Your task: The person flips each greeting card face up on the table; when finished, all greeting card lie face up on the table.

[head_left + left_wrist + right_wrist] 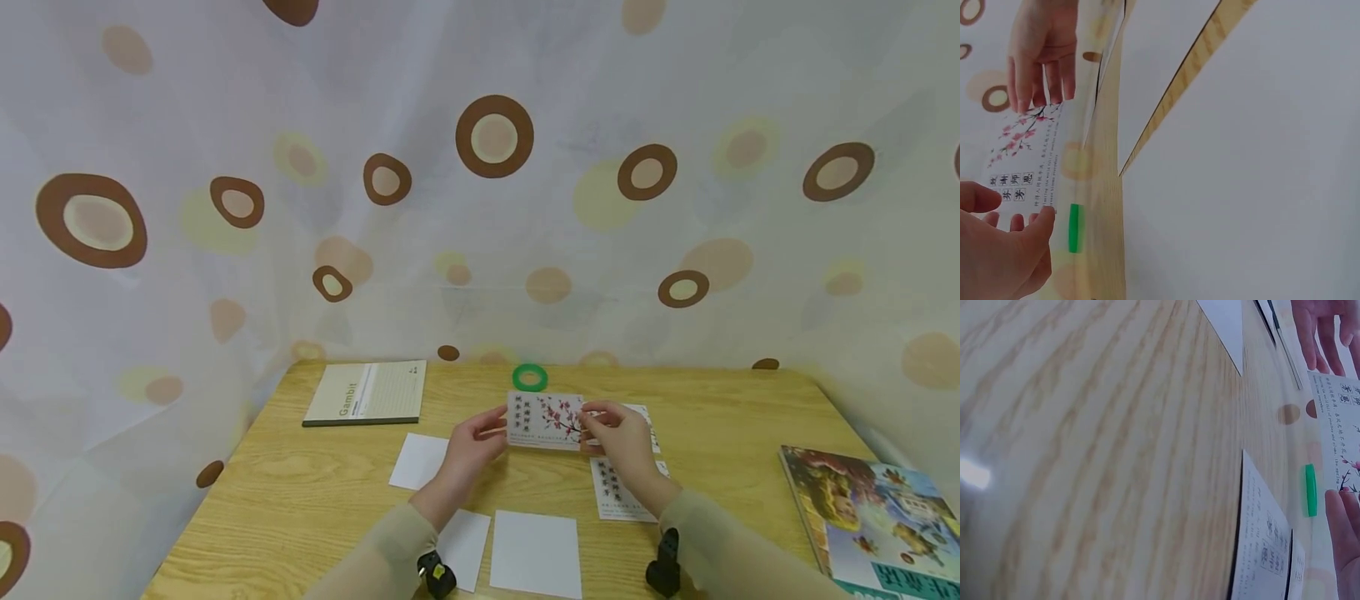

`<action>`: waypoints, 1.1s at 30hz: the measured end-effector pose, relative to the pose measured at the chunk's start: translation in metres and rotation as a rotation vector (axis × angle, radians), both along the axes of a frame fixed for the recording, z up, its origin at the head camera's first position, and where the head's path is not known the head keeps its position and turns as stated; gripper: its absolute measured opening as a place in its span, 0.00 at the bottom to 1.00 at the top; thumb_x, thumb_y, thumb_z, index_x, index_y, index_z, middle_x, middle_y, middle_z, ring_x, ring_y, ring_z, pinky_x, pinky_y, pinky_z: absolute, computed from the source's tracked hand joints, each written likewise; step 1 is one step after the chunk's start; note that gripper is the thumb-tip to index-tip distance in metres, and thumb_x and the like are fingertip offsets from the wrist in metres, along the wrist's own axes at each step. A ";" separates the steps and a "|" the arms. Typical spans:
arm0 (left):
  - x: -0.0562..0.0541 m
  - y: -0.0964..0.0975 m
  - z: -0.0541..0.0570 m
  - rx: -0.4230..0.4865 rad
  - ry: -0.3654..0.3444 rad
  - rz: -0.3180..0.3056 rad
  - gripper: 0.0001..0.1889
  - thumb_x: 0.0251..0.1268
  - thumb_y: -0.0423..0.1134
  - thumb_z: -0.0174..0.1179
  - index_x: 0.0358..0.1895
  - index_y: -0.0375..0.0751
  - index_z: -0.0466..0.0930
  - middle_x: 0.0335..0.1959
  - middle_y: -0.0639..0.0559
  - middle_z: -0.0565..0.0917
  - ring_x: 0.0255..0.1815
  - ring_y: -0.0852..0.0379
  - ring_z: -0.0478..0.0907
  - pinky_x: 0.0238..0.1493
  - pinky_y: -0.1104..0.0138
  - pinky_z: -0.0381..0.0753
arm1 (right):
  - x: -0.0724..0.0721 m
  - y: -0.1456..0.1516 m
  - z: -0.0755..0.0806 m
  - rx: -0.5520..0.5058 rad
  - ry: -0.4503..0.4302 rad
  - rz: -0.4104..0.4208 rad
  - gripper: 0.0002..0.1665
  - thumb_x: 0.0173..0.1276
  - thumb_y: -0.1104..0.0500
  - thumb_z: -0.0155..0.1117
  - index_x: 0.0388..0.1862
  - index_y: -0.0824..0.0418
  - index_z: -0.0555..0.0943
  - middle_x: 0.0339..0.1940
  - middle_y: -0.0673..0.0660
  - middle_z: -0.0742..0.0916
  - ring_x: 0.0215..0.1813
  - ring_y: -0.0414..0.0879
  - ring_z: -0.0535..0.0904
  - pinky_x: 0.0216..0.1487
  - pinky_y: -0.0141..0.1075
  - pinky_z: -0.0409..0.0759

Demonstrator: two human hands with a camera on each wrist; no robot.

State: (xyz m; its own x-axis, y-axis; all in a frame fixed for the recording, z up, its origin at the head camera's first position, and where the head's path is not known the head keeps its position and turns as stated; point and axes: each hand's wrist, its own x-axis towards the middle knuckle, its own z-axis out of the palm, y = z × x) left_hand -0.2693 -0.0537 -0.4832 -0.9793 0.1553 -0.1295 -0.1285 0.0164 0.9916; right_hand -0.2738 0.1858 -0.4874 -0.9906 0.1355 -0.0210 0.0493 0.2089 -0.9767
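Observation:
A printed card (544, 421) with pink blossom branches and dark characters is held up above the table, its printed face toward the head camera. My left hand (471, 454) grips its left edge between thumb and fingers. At its right edge, my right hand (628, 446) pinches it with thumb and fingertips. Both hands also show on the card's ends in the left wrist view, the left hand (1007, 250) lowest. A matching card (621, 497) lies under my right forearm, with another printed card (643, 414) partly hidden behind that hand.
Blank white cards (536, 554) lie at the front and left of the wooden table (300, 508). A green tape roll (530, 377) lies at the back. A Gambit notebook (365, 392) is at back left, a colourful book (877, 521) at right. A spotted curtain surrounds the table.

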 end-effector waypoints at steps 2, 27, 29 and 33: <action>-0.001 0.001 -0.001 -0.003 -0.004 0.002 0.27 0.63 0.29 0.61 0.67 0.42 0.75 0.61 0.40 0.76 0.60 0.47 0.78 0.59 0.61 0.81 | -0.001 0.000 0.000 0.004 -0.006 -0.001 0.16 0.71 0.59 0.64 0.54 0.66 0.82 0.37 0.59 0.87 0.33 0.43 0.86 0.36 0.39 0.88; -0.013 0.010 -0.011 -0.098 -0.034 0.002 0.30 0.57 0.27 0.57 0.67 0.37 0.73 0.58 0.39 0.79 0.47 0.56 0.77 0.42 0.73 0.78 | -0.003 -0.003 -0.010 0.072 -0.028 0.018 0.26 0.74 0.67 0.54 0.70 0.59 0.73 0.51 0.64 0.80 0.44 0.46 0.83 0.36 0.36 0.87; -0.014 0.012 -0.011 -0.106 -0.022 0.003 0.31 0.56 0.26 0.56 0.68 0.35 0.72 0.59 0.37 0.78 0.48 0.55 0.77 0.43 0.73 0.79 | -0.004 -0.004 -0.010 0.079 -0.030 0.025 0.27 0.73 0.68 0.53 0.70 0.59 0.72 0.51 0.65 0.80 0.44 0.46 0.83 0.35 0.36 0.87; -0.013 0.014 -0.008 -0.126 -0.036 0.012 0.31 0.57 0.27 0.57 0.69 0.36 0.71 0.63 0.37 0.75 0.50 0.53 0.77 0.44 0.72 0.79 | -0.005 -0.004 -0.009 0.088 -0.042 0.042 0.28 0.73 0.69 0.51 0.71 0.60 0.71 0.52 0.64 0.80 0.44 0.47 0.83 0.35 0.36 0.87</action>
